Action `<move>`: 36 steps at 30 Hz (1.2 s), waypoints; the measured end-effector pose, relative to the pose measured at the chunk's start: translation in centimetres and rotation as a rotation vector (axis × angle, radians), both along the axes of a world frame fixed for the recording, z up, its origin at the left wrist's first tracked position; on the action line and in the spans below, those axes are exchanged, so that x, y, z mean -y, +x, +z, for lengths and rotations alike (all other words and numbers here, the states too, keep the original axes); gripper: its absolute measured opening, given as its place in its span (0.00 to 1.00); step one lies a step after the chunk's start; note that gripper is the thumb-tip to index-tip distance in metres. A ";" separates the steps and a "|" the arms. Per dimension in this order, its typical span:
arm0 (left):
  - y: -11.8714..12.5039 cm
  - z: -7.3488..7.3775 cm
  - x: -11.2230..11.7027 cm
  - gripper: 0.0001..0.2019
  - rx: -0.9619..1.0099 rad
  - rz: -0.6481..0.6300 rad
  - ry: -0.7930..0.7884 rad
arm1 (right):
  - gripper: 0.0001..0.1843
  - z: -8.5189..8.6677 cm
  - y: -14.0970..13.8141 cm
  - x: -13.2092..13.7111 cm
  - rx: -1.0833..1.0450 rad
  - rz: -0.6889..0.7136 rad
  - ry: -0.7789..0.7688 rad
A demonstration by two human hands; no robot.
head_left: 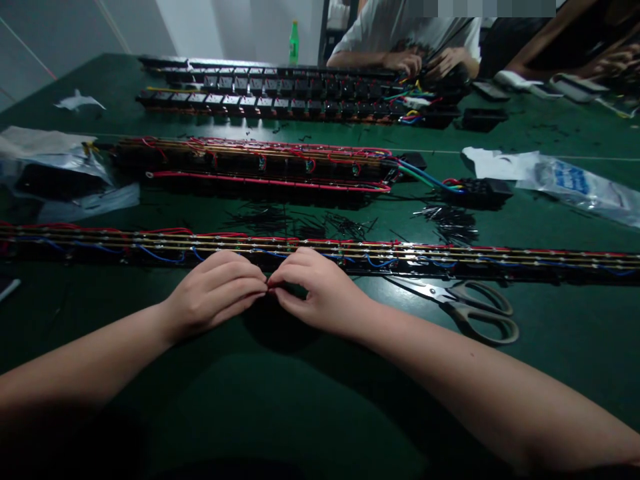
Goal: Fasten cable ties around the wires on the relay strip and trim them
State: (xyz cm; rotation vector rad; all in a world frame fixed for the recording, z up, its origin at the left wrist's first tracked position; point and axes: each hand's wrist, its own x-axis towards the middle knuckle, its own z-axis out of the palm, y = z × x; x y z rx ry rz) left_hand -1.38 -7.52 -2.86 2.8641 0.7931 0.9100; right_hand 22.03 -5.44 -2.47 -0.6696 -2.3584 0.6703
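Note:
My left hand [217, 290] and my right hand [315, 290] meet fingertip to fingertip on the green table [310, 400], just in front of a long black socket strip [450, 260] wired with red, blue and bare copper leads. Both hands are closed in a pinch. Between the fingertips shows a tiny bit of red, too small to name. The strip runs from the left edge to the right edge of the view and lies right behind my knuckles.
Scissors [470, 310] lie right of my right hand. A second wired strip [260, 163] and two more rows of sockets [280, 90] lie farther back. Cut wire scraps [445, 220], plastic bags [575, 183] and a green bottle [294, 43] are about. Another person's hands [425, 63] work at the far side.

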 end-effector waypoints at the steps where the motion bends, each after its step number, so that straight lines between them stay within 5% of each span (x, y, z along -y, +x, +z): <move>1: 0.1 0.0 0.2 0.10 0.002 0.007 -0.001 | 0.05 0.1 0.1 0.1 0.004 0.002 -0.041; 7: 1.3 -0.2 0.8 0.09 0.113 0.072 -0.025 | 0.05 1.1 0.7 -0.1 -0.047 0.021 -0.337; 15: 2.4 0.2 -2.2 0.06 0.029 0.316 -0.148 | 0.04 1.6 1.9 -2.2 -0.283 -0.217 -0.639; 20: 3.0 0.5 -4.2 0.06 -0.063 0.298 -0.212 | 0.08 1.8 2.1 -3.1 -0.372 -0.292 -0.679; 27: 3.6 0.7 -4.7 0.07 -0.264 0.217 -0.019 | 0.06 2.2 0.6 -4.8 -0.476 -0.355 -0.587; 36: 2.6 -0.2 -5.1 0.06 -0.081 0.076 -0.093 | 0.07 0.7 0.2 -6.9 -0.496 -0.371 -0.576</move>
